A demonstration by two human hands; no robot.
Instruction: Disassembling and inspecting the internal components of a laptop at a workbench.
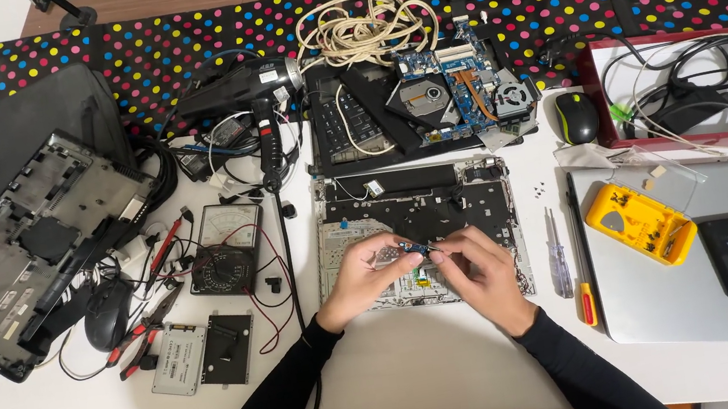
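Fingers (402, 256) of both hands are pinching a small blue circuit strip (416, 248), its long axis running left-right between them, above the open silver laptop base (335, 237); both hands equally near.

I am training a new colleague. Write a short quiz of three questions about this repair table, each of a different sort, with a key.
1. True or false: both hands pinch the small blue circuit board above the open silver laptop base.
2. Multiple choice: what lies nearest to the right of that base? A) a black hair dryer B) a slim screwdriver with a clear handle C) a grey solid-state drive
3. Fill in: the yellow plastic parts tray rests on a closed ____ laptop.

Key
1. True: the left hand and the right hand meet on it.
2. B, the slim screwdriver.
3. Silver: the closed silver laptop.
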